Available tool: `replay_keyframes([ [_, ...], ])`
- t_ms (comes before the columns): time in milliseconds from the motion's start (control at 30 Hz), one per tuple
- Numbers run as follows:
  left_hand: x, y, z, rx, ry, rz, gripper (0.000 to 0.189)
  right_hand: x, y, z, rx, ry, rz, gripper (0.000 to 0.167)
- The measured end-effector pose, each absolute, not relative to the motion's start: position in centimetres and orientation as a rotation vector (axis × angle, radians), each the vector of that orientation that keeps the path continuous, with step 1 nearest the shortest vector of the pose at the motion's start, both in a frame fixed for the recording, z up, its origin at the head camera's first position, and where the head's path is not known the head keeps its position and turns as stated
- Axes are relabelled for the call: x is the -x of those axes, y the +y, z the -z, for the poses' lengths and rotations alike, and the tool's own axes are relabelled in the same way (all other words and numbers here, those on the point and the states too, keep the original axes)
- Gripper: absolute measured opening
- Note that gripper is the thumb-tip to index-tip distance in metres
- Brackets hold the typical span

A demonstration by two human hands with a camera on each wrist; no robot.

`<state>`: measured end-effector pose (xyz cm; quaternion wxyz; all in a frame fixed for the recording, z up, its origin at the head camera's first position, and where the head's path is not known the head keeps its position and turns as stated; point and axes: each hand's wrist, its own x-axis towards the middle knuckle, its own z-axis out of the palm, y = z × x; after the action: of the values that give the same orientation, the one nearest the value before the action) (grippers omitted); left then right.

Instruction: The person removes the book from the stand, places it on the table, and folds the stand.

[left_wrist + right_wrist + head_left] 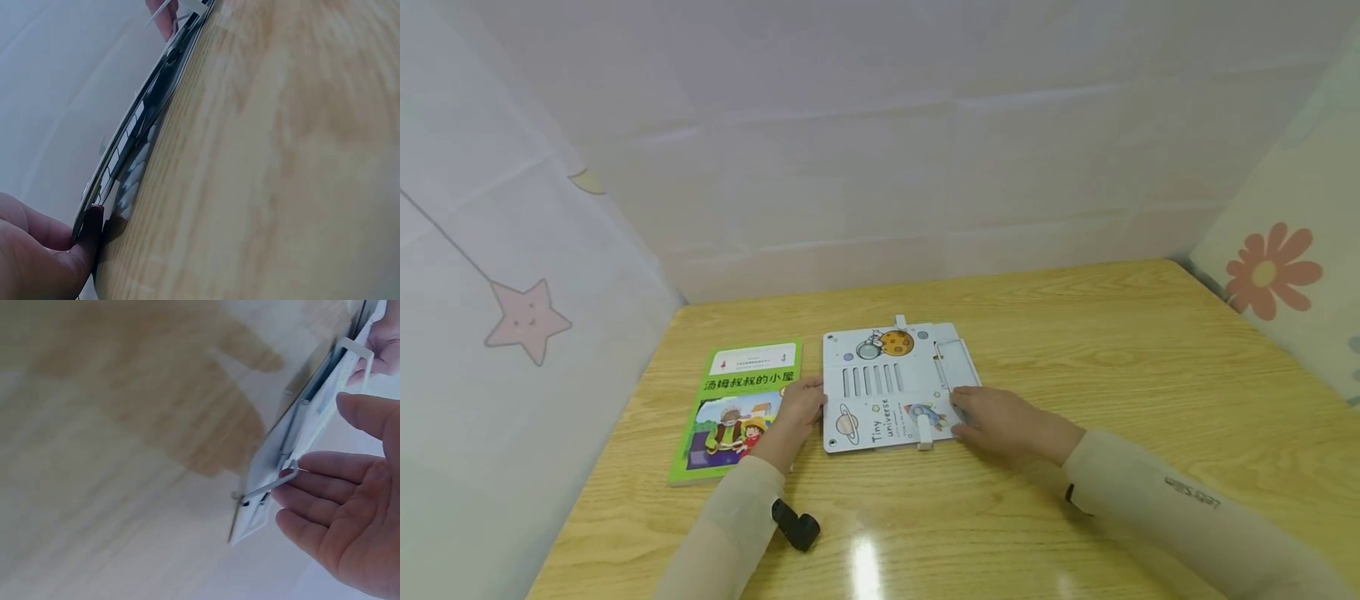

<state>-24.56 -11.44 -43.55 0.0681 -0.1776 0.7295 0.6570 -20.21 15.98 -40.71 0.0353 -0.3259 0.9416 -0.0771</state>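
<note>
A white book stand (865,425) printed with planets and the words "Tiny universe" lies on the table, raised a little from it in the wrist views. My left hand (801,412) pinches its left edge between thumb and fingers, also seen in the left wrist view. At the right edge is my right hand (1000,419). In the right wrist view, its fingers (325,494) are mostly straight and their tips meet a white wire leg (272,486) of the stand. One white page clip (924,433) sits on the front edge, another clip (900,321) at the back.
A green picture book (748,381) lies on the left, partly behind my left hand and forearm. The wooden table (1112,350) reaches to pale cloth walls (880,167) at the back and sides. A black wrist camera (797,527) sticks out from my left sleeve.
</note>
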Motion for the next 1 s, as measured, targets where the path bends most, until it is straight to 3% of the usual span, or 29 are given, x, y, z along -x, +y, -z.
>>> replay_keyframes([
  [100, 24.5, -11.5, 43.6, 0.541, 2.197, -1.977, 0.047, 20.2, 15.3, 40.4, 1.021, 2.871, 0.322, 0.045],
  [300, 24.4, -11.5, 43.6, 0.532, 2.193, -1.972, 0.047, 19.8, 13.6, 40.2, 1.062, 2.794, 0.48, 0.052],
  [1000, 24.3, -11.5, 43.5, 0.507, 2.183, -2.012, 0.047, 20.0, 12.4, 40.9, 1.106, 2.82, 0.418, 0.052],
])
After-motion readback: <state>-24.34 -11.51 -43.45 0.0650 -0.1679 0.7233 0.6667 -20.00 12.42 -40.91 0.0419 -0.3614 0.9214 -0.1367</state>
